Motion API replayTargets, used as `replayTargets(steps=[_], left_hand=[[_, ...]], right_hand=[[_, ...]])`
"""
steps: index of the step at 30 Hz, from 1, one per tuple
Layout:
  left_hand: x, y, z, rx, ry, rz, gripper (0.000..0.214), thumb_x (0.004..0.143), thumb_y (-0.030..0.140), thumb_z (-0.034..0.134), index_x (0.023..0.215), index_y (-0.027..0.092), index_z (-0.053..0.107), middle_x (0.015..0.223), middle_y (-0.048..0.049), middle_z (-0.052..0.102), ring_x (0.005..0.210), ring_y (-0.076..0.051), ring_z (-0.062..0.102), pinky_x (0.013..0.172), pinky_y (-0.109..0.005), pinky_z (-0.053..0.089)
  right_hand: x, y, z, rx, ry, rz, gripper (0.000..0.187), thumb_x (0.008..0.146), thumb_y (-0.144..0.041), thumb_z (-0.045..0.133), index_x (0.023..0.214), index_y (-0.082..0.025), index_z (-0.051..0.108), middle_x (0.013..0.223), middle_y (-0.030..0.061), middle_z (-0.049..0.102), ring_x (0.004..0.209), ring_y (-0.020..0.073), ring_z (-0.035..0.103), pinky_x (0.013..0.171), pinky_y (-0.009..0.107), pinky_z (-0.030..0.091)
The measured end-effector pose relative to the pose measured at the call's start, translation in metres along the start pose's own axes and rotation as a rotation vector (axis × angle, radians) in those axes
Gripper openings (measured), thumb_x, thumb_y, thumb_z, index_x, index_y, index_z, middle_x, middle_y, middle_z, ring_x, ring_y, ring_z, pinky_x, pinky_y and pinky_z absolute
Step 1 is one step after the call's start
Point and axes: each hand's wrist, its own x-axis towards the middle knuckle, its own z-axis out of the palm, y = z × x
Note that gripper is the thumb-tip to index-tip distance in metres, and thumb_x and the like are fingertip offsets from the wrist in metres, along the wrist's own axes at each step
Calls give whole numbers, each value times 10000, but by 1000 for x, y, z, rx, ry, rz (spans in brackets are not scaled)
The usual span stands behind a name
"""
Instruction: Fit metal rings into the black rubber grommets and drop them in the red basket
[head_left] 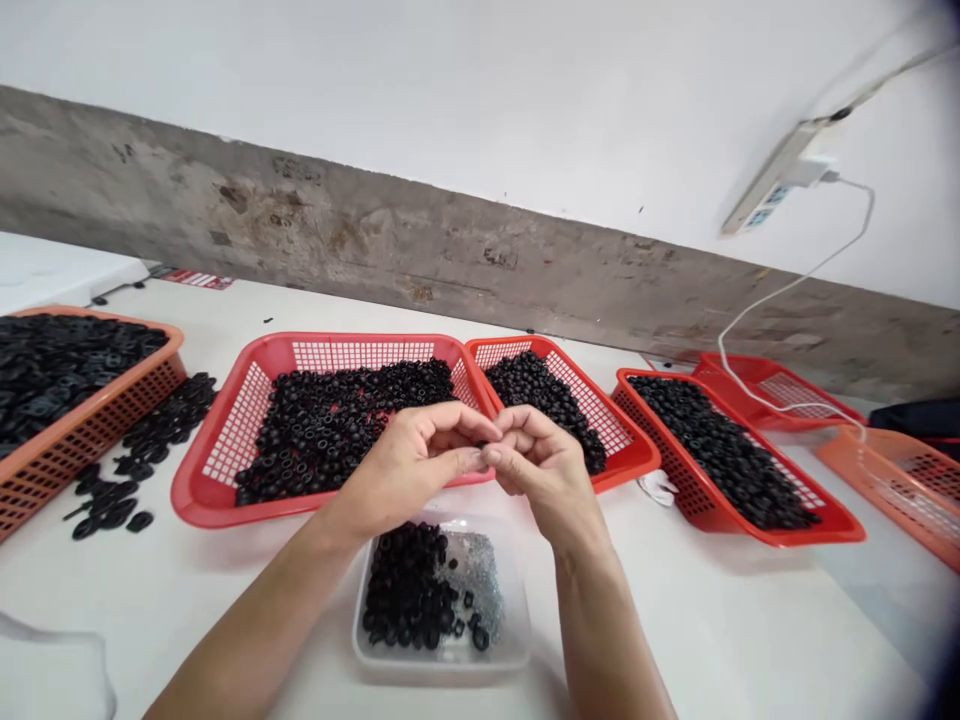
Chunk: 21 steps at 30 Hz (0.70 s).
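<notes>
My left hand (409, 462) and my right hand (544, 458) meet fingertip to fingertip in front of the wide red basket. Thumb and fingers of each are pinched together. Between them shows a small black part (481, 444), mostly covered by the fingertips. Below the hands stands a clear plastic box (442, 655). Its left side holds a heap of black ring-like parts (409, 590), and tiny clear or silvery pieces (480, 580) lie at its right. The wide red basket (206, 490) behind holds many small black rings (322, 430).
Two more red baskets, a middle one (637, 462) and a right one (825, 530), hold small black parts. An orange basket (127, 400) at left is full, with loose black parts (112, 500) beside it. A white cable (795, 290) hangs from a power strip (772, 180).
</notes>
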Motion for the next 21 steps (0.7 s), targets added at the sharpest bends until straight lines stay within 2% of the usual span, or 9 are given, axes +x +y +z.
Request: replayTargets(steps=[3, 7, 9, 11, 13, 17, 19, 21], left_hand=[[-1, 2, 2, -107, -15, -6, 127, 798, 175, 747, 921, 156, 725, 857, -14, 738, 803, -124, 694, 776, -225, 548], [0, 0, 5, -196, 25, 3, 126, 792, 145, 734, 917, 153, 729, 838, -9, 732, 773, -121, 691, 786, -247, 556], [1, -1, 7, -202, 65, 12, 143, 782, 146, 737, 925, 148, 728, 844, -11, 726, 762, -119, 685, 775, -248, 559], [1, -1, 8, -200, 103, 29, 147, 765, 154, 751, 909, 144, 722, 837, -10, 717, 747, -113, 675, 752, -238, 557], [1, 0, 8, -207, 135, 58, 131, 753, 162, 761, 873, 142, 711, 810, -1, 706, 720, -101, 661, 726, -222, 548], [1, 0, 10, -254, 147, 88, 81, 761, 141, 727, 838, 147, 703, 800, 8, 690, 669, -73, 629, 692, -200, 523], [2, 0, 12, -293, 138, 79, 80, 753, 107, 692, 822, 145, 706, 806, 2, 691, 660, -67, 617, 695, -204, 518], [2, 0, 14, -332, 129, 61, 88, 740, 86, 663, 794, 139, 706, 797, -7, 692, 650, -69, 608, 691, -208, 514]], right_hand=[[1, 6, 1, 71, -45, 37, 363, 698, -412, 842, 856, -192, 601, 562, -67, 544, 440, 48, 384, 415, 169, 267], [1, 7, 1, 30, 45, -20, 375, 748, -501, 791, 895, -207, 609, 575, -59, 525, 467, 71, 413, 427, 181, 277], [-2, 2, -1, -52, 101, -90, 343, 830, -541, 702, 877, -212, 615, 567, -60, 488, 459, 73, 375, 428, 195, 272], [-8, -6, -5, -243, 112, -150, 326, 889, -516, 641, 799, -204, 624, 574, -47, 481, 474, 80, 367, 446, 215, 286], [-16, -11, -10, -516, 20, -154, 331, 910, -460, 628, 716, -192, 635, 587, -25, 517, 507, 95, 414, 473, 232, 313], [-36, 3, -12, -959, -392, -85, 221, 921, -323, 618, 763, -209, 721, 659, -1, 672, 565, 133, 571, 549, 245, 392], [-43, 22, -4, -1196, -488, -52, 164, 891, -208, 627, 773, -210, 740, 693, 26, 719, 602, 167, 639, 575, 260, 403], [-47, 43, 5, -1442, -538, 10, 186, 865, -131, 606, 745, -186, 738, 677, 63, 725, 612, 213, 677, 553, 281, 391]])
